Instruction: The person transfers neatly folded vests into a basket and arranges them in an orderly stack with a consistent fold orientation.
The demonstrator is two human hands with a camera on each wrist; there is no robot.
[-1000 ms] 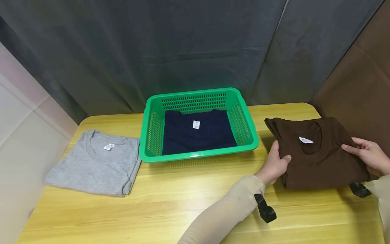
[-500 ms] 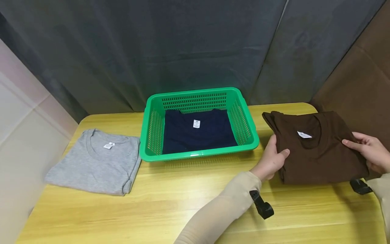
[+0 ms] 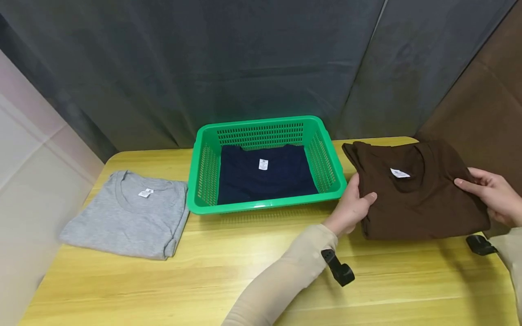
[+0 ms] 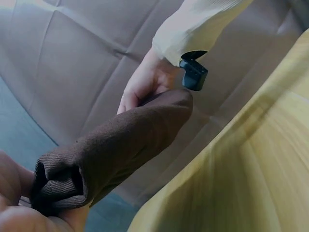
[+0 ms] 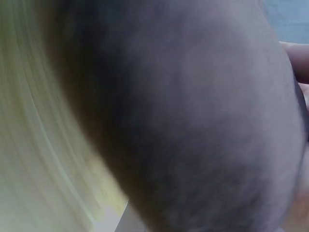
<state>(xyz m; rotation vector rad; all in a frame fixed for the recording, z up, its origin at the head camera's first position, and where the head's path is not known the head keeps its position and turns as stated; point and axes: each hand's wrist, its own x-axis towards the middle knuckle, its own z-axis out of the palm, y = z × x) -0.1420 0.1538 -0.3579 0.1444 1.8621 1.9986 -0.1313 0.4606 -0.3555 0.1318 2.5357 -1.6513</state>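
Note:
A folded brown T-shirt (image 3: 424,208) with a white neck label is held above the table's right side. My left hand (image 3: 351,206) grips its left edge, thumb on top and the other fingers mostly hidden beneath. At the opposite edge my right hand (image 3: 495,197) pinches the cloth, thumb on top. In the left wrist view the brown T-shirt (image 4: 120,140) shows edge-on as a thick folded roll, off the tabletop. Its blurred cloth (image 5: 193,116) fills most of the right wrist view.
A green plastic basket (image 3: 265,207) stands at the table's back middle, with a folded navy T-shirt (image 3: 265,181) lying inside. Left of it, a folded grey T-shirt (image 3: 130,217) lies on the wooden table (image 3: 163,290). A dark curtain (image 3: 244,59) hangs behind.
Both hands have raised the brown T-shirt and shifted it left, nearer the basket. The basket, navy T-shirt and grey T-shirt have stayed in place.

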